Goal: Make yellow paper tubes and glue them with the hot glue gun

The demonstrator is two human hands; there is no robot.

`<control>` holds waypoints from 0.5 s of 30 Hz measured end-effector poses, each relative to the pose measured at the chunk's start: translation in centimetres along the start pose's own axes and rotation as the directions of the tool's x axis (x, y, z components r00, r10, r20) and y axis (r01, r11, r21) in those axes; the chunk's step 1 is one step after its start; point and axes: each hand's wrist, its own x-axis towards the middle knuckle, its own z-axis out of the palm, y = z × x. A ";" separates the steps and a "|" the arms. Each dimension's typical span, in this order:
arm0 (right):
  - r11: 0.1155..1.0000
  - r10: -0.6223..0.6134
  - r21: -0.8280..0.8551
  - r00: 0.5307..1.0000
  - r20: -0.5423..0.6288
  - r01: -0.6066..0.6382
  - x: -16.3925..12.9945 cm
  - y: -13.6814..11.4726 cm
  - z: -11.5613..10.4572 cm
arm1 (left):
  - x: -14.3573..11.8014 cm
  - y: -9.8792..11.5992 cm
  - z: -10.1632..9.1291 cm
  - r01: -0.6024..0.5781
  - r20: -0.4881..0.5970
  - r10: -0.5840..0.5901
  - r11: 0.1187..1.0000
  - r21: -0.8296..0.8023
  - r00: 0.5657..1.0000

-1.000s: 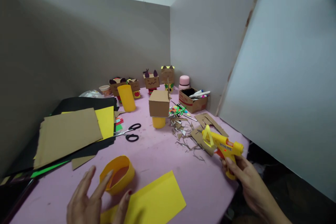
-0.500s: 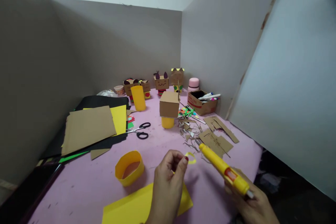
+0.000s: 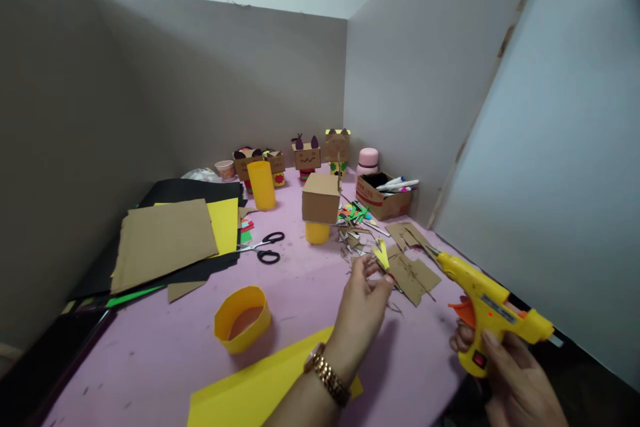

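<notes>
**Yellow strip pinched left of the glue gun's nozzle**

Our left hand (image 3: 363, 293) had its fingertips (image 3: 385, 275) closed on a small yellow paper strip (image 3: 381, 255), which stood up from the pinch, its long axis roughly upright and tilted slightly away from us. Our right hand (image 3: 510, 373) was wrapped shut around the grip of the yellow glue gun (image 3: 487, 303), whose barrel ran up and to the left, nozzle tip (image 3: 434, 252) aimed toward the strip but clearly apart from it (a gap of bare cardboard scraps (image 3: 415, 273) lay between). The strip thus sat to the left of the nozzle, at about the same height.

Below the left wrist lay a yellow paper sheet (image 3: 260, 390), with a yellow paper ring (image 3: 243, 318) further left. The pink table (image 3: 310, 287) was open between ring and hand; its right edge ran close under the gun.
</notes>
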 end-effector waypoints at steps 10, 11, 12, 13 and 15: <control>0.883 0.181 -0.469 0.917 0.354 0.007 0.4 -0.5 -2.0 | -11.5 -1.2 -11.2 -0.066 -0.074 0.212 0.587 0.807 0.975; 0.864 0.213 -0.504 0.903 0.373 0.005 0.2 -0.3 -1.8 | -12.6 -1.6 -12.1 -0.122 -0.020 0.280 0.480 0.869 0.960; 0.847 0.248 -0.532 0.891 0.379 -0.009 0.0 -0.1 -1.6 | -13.4 -2.2 -12.8 -0.176 0.037 0.355 0.368 0.913 0.934; 0.833 0.277 -0.553 0.881 0.383 -0.022 -0.4 0.0 -1.2 | -13.9 -2.9 -13.3 -0.225 0.101 0.419 0.257 0.940 0.902; 0.813 0.306 -0.582 0.860 0.409 -0.012 -1.1 0.1 -0.3 | -14.4 -4.2 -13.9 -0.282 0.213 0.486 0.072 0.957 0.847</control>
